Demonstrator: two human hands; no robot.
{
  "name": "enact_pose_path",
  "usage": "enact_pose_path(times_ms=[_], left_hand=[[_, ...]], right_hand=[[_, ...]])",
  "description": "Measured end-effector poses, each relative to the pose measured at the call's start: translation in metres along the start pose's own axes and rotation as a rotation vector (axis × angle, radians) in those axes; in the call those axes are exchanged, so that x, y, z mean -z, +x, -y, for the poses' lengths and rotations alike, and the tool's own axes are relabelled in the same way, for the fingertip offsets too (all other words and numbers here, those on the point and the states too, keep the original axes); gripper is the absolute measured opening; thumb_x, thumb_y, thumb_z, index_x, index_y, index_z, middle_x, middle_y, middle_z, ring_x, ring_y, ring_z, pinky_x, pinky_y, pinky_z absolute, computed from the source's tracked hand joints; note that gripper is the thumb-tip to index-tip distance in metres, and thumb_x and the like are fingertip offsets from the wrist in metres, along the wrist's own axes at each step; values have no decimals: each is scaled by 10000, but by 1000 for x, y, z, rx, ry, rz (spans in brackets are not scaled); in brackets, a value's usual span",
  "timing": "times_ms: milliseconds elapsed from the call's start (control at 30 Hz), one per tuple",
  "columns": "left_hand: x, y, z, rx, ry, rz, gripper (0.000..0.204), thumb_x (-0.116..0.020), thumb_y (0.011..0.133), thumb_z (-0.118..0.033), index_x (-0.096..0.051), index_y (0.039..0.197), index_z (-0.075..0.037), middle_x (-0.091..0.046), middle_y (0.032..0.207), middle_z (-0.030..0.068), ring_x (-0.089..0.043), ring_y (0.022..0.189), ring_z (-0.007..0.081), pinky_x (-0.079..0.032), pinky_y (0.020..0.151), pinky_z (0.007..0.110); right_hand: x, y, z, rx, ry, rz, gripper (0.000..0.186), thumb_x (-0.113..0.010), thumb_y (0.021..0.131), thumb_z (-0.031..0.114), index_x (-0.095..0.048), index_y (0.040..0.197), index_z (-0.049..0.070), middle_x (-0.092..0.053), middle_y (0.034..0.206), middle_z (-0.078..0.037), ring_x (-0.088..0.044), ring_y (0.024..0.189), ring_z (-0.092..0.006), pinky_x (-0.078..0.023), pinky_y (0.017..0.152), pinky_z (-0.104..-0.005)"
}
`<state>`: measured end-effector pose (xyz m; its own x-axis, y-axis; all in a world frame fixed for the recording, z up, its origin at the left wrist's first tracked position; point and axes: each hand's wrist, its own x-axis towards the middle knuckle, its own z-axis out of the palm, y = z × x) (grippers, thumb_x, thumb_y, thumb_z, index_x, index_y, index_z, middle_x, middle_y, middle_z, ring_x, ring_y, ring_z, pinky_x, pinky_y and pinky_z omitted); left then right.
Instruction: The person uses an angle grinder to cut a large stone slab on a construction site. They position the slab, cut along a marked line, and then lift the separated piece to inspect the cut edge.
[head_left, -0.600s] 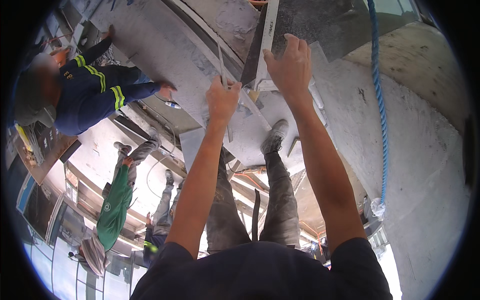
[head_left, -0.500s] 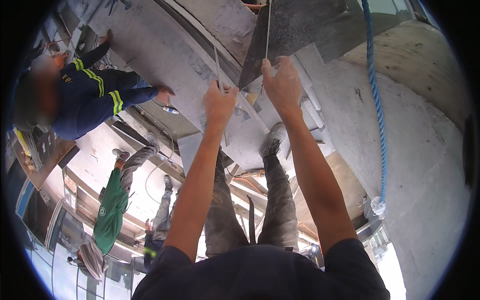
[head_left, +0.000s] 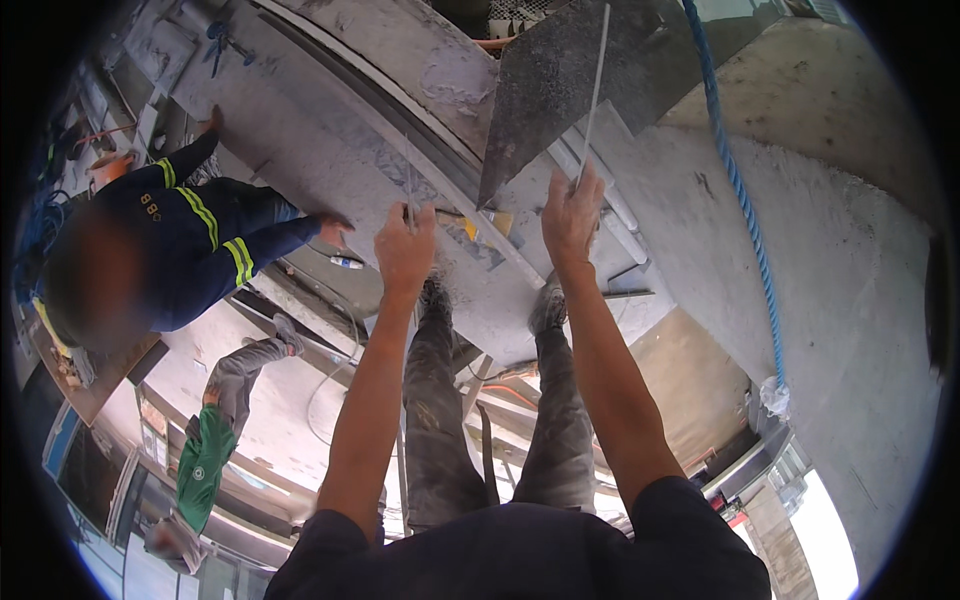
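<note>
A thin light rod [head_left: 598,95] rises from my right hand [head_left: 573,222], whose fingers are closed around its lower end. It slants up to the right across a dark grey sheet [head_left: 560,75]. My left hand [head_left: 405,250] is closed on another thin rod [head_left: 408,165], fainter and blurred, which points upward. Both hands are raised in front of me, apart from each other. Between and beyond them, the sheet's pointed corner comes down near a small yellow and tan object [head_left: 470,230] on the dusty grey surface [head_left: 330,165].
To the left, a person in a dark jacket with reflective bands [head_left: 185,220] leans on the surface. Farther down stands a person in green [head_left: 205,455]. A blue rope [head_left: 735,180] hangs at right beside a concrete slope [head_left: 840,300]. Light tubes [head_left: 622,230] lie past my right hand.
Both hands have come lower in the picture and farther apart. The right rod has tipped toward the right. The camera's view has shifted slightly too.
</note>
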<state>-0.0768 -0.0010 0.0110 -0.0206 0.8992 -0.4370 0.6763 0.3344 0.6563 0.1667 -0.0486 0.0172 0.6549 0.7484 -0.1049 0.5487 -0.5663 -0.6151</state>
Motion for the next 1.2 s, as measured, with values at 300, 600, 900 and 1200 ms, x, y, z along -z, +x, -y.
enact_pose_path(times_ms=[300, 600, 900, 1200], left_hand=[[43, -13, 50, -88, -75, 42, 386, -524, 1144, -318, -721, 1027, -7, -699, 801, 200, -682, 730, 410, -517, 671, 492], [-72, -112, -15, -692, -115, 435, 201, -708, 1024, -189, -727, 1122, -14, -700, 971, 174, -689, 850, 416, -559, 774, 486], [-359, -82, 85, -541, 16, 662, 215, -742, 942, -213, -725, 969, 0, -734, 900, 289, -722, 885, 498, -564, 819, 571], [-503, -66, 141, -508, -36, 633, 165, -711, 890, -149, -746, 959, -3, -744, 933, 286, -734, 902, 489, -583, 833, 560]], right_hand=[[99, -138, -133, -331, 2, -12, 522, -543, 1117, 381, -600, 1453, -15, -610, 1249, -302, -587, 1161, -442, -465, 1008, -506], [39, -240, -292, -591, -45, 192, 500, -694, 1040, 414, -695, 1254, -38, -687, 1088, -272, -674, 1019, -437, -529, 930, -521], [-47, -216, -445, -401, -169, 60, 476, -780, 972, 389, -643, 1121, -42, -679, 1037, -279, -582, 1062, -493, -463, 953, -593], [-77, -211, -562, -456, -302, 132, 518, -786, 965, 411, -679, 1186, -45, -690, 1105, -307, -605, 1132, -501, -488, 996, -576]])
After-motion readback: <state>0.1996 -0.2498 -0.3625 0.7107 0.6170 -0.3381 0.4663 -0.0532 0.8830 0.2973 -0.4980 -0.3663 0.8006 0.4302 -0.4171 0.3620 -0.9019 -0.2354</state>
